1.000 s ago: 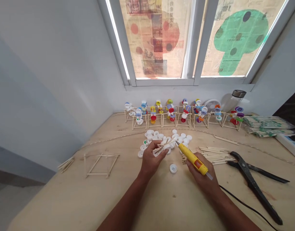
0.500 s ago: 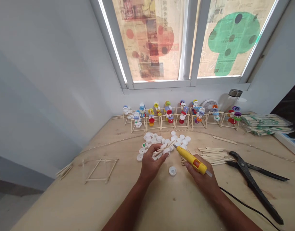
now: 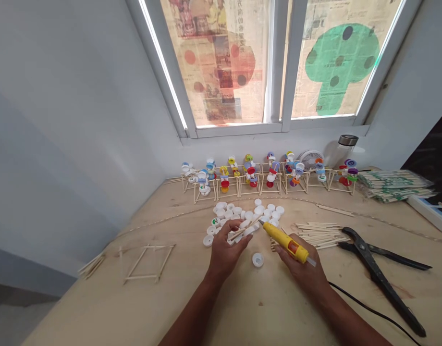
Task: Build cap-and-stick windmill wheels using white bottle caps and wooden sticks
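My left hand [image 3: 224, 247] is closed around a small assembly of wooden sticks [image 3: 239, 233] and a white bottle cap [image 3: 252, 228], held above the table. In my right hand [image 3: 303, 264] is a yellow glue gun [image 3: 286, 241], its tip pointing at the cap and sticks; whether it touches them I cannot tell. A loose white cap [image 3: 257, 260] lies between my hands. Behind the left hand spreads a cluster of white bottle caps [image 3: 237, 210], partly covered by the fingers. Cut wooden sticks [image 3: 322, 235] lie beyond my right hand.
Several stick frames with coloured caps [image 3: 250, 178] stand along the wall. Big black-handled pliers [image 3: 374, 271] and a glue gun cord [image 3: 365, 303] lie at right. A stick frame [image 3: 149, 263] and loose sticks [image 3: 92, 265] lie at left. A fan [image 3: 311, 159] stands at the back.
The view has shifted slightly. The left hand keeps the cap and sticks, and the glue gun stays close to them in the right hand.
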`<action>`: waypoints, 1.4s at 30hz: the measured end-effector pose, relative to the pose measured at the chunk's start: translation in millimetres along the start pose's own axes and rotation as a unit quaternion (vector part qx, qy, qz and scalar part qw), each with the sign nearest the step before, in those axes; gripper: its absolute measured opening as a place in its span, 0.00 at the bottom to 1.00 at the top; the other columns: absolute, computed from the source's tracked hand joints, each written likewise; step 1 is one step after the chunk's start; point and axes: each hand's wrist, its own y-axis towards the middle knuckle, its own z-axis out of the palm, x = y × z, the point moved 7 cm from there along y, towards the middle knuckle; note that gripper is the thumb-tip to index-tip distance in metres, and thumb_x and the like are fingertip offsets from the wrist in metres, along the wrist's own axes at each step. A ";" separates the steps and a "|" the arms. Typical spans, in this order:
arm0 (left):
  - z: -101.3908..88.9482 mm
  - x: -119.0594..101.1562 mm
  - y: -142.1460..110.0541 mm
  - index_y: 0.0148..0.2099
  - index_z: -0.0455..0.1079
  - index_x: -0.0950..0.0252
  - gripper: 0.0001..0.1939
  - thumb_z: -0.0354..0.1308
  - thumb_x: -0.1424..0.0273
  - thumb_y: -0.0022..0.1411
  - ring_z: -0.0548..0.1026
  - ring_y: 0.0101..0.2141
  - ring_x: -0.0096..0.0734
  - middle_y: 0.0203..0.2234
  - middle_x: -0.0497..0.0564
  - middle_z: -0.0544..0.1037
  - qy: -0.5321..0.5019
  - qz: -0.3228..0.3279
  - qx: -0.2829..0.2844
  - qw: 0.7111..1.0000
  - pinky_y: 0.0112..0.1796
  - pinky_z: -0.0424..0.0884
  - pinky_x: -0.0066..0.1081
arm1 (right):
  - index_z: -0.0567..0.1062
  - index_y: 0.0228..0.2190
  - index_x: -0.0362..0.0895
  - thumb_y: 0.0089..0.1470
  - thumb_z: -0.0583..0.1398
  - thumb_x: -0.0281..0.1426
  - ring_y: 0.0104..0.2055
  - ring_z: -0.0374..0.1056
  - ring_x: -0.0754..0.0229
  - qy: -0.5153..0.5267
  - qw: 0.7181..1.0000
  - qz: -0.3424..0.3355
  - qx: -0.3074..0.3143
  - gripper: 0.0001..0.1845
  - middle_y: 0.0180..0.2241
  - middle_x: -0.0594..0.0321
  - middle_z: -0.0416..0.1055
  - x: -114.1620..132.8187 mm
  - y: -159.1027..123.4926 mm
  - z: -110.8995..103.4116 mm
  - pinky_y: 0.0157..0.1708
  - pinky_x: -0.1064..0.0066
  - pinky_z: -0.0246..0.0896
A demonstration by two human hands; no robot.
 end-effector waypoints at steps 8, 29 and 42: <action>0.4 3.4 -0.4 0.40 0.71 0.61 0.14 0.63 0.64 0.49 0.74 0.38 0.38 0.37 0.52 0.78 -0.019 -0.010 -0.001 1.000 0.43 0.68 0.38 | 0.63 0.21 0.46 0.53 0.56 0.43 0.21 0.59 0.63 -0.012 1.000 -0.013 -0.009 0.17 0.19 0.68 0.62 -1.7 0.0 -0.1 0.21 0.74 0.54; 0.8 3.6 -0.5 0.38 0.70 0.61 0.13 0.63 0.65 0.49 0.74 0.40 0.39 0.38 0.51 0.77 -0.023 -0.017 0.000 1.000 0.44 0.68 0.38 | 0.59 0.20 0.47 0.54 0.57 0.42 0.21 0.57 0.64 -0.021 0.999 -0.005 -0.025 0.17 0.19 0.69 0.59 -5.0 1.5 -3.7 0.21 0.74 0.53; 0.9 7.8 1.3 0.37 0.70 0.62 0.15 0.65 0.63 0.46 0.75 0.36 0.37 0.32 0.50 0.77 -0.082 -0.069 0.007 0.994 0.39 0.70 0.35 | 0.61 0.21 0.47 0.53 0.56 0.42 0.21 0.57 0.64 -0.022 1.000 -0.013 -0.013 0.17 0.19 0.68 0.61 0.5 1.7 -3.4 0.21 0.74 0.54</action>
